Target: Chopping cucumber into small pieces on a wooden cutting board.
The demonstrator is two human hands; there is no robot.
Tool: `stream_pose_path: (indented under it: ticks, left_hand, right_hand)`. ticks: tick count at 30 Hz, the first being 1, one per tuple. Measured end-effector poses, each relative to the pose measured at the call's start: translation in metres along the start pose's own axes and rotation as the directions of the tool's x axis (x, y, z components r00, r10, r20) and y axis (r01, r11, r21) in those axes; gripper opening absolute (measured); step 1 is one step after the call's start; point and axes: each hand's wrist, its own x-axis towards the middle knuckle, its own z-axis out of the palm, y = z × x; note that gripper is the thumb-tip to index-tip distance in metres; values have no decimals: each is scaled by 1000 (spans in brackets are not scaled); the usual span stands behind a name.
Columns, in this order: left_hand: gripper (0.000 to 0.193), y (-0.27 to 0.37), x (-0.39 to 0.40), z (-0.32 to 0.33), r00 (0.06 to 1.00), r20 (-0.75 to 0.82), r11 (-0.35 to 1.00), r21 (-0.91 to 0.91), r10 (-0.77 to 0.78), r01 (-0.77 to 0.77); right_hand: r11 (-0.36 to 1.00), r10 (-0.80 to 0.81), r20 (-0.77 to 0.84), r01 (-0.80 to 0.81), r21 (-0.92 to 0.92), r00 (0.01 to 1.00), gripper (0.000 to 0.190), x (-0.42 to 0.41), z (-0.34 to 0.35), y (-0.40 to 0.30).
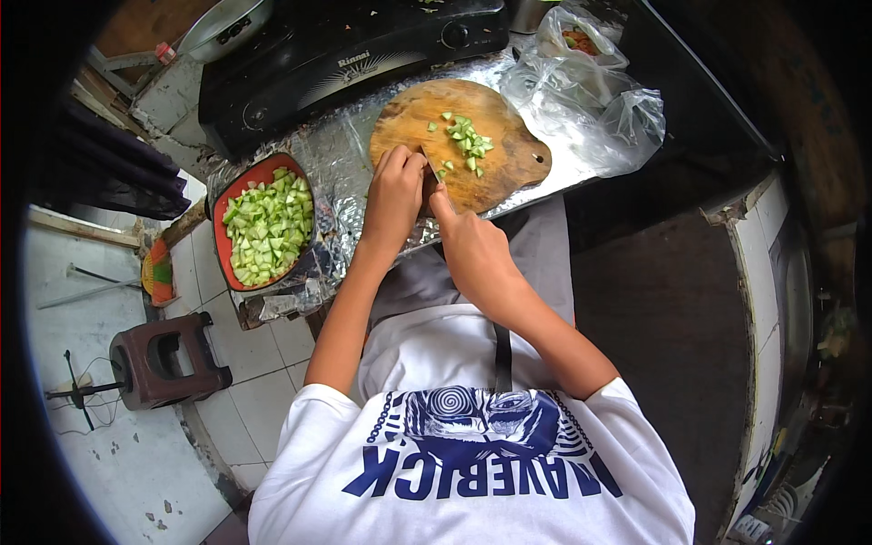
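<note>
A round wooden cutting board (pixel 409 112) with a holed handle lies before me on the foil-covered counter. My right hand (pixel 477 252) grips a kitchen knife (pixel 432 163), its index finger stretched along the back of the blade. Close against the knife's left side, my left hand (pixel 397 194) rests on the board with its fingers bent; whether it holds a piece is hidden. Small chunks of pale green vegetable (pixel 469 139), perhaps cucumber, lie to the right of the blade. Left of the board, a red square bowl with a dark outside (pixel 219 211) is filled with similar chopped pieces.
A black gas stove (pixel 286 102) stands behind the board. Clear plastic bags (pixel 613 116), one with orange food inside, lie at the right. A metal pan (pixel 221 34) is at the upper left. A brown plastic stool (pixel 170 361) lies on its side on the tiled floor.
</note>
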Motion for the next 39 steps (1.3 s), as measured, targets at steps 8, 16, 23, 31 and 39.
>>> stream_pose_path:
  ticks: [8,16,23,31,39]
  left_hand:
    - [15,2,-13,-6,994,-41,975,202,99,-89]
    - [9,0,8,3,993,-83,996,30,85,-82]
    - [8,-7,5,-1,993,-69,995,-26,92,-94]
    - [7,-3,4,-3,999,-18,999,-28,28,-28]
    - [10,-3,3,-3,997,-58,996,-75,49,-54]
  right_hand:
    - [995,-26,-23,28,95,999,57,1,-9,8]
    - [990,-21,-64,30,141,998,54,-1,-6,15]
    - [991,-7,-39,12,132,999,56,-5,-4,3]
    - [998,-35,-36,37,51,999,64,-6,-6,-1]
    - [993,-64,-42,68,101,997,61,-9,-11,-5]
